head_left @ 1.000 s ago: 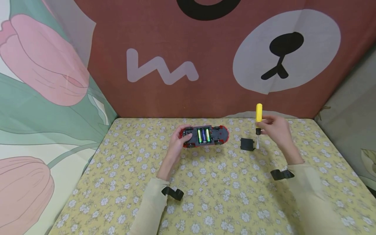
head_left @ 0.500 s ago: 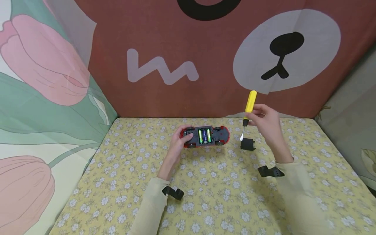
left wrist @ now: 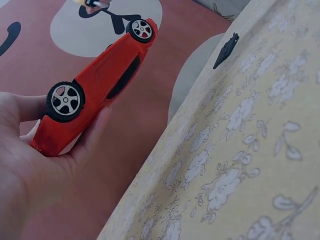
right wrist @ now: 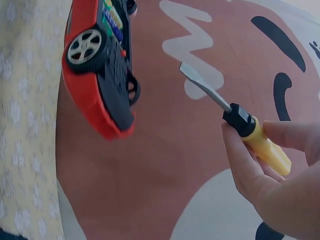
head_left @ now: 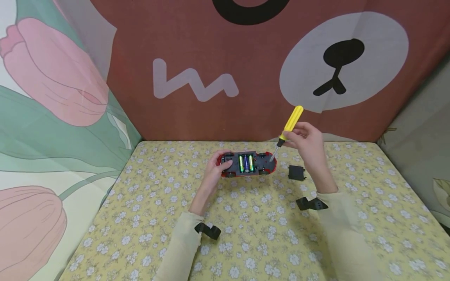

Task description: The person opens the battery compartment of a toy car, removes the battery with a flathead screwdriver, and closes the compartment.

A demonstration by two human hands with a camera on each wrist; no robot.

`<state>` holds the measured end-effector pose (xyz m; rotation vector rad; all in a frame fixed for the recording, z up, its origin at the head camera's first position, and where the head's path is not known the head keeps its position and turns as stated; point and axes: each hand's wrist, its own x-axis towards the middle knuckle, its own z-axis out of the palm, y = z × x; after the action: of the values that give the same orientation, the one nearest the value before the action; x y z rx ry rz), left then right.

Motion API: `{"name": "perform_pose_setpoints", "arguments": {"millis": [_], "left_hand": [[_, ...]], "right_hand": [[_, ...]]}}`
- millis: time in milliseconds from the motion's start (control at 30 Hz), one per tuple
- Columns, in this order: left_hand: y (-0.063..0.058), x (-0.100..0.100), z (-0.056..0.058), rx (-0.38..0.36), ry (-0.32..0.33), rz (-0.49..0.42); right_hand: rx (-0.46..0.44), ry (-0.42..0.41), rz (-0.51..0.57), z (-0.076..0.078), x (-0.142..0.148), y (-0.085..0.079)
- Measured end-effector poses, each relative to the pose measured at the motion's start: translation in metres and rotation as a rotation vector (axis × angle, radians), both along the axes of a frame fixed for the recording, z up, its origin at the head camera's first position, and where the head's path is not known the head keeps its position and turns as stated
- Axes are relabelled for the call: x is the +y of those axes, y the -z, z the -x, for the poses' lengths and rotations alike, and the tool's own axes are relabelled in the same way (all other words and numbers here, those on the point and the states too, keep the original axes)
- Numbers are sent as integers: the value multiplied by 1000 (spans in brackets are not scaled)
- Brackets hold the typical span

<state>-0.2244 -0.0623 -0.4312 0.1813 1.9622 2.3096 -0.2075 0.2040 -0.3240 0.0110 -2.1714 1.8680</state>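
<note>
My left hand [head_left: 213, 170] grips one end of a red toy car [left wrist: 100, 80], its dark underside turned up in the head view. Several batteries [head_left: 246, 163] sit side by side in the uncovered compartment of that underside. With thumb and fingers my right hand [head_left: 306, 146] pinches a yellow-handled screwdriver [head_left: 292, 119] near its black collar. Its flat metal tip overlaps the car's far end in the head view, but the right wrist view shows a gap between tip and car. A black battery cover [head_left: 297, 173] lies on the table, right of the car.
The table has a yellow floral cloth [head_left: 246, 226]. Behind it hangs a brown backdrop [head_left: 197, 121] with a cartoon bear print, and a tulip-print cloth [head_left: 63, 78] hangs at the left. Black wrist straps [head_left: 207, 231] sit on both sleeves.
My right hand has moved left with the screwdriver, past the battery cover to the car's end, and the screwdriver has tilted. My left hand and the car have hardly moved.
</note>
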Motion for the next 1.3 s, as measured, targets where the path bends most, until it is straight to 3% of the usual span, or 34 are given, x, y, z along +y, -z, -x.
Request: {"name": "perform_pose_setpoints", "arguments": {"millis": [167, 400, 900, 1300], "left_hand": [[2, -1, -1, 30, 0, 12], [1, -1, -1, 9, 6, 14], [0, -1, -2, -1, 24, 28], [0, -1, -2, 9, 26, 18]], "right_hand": [[13, -11, 30, 2, -10, 2], [32, 11, 25, 4, -20, 7], [21, -88, 66, 7, -38, 15], [23, -122, 70, 10, -48, 20]]}}
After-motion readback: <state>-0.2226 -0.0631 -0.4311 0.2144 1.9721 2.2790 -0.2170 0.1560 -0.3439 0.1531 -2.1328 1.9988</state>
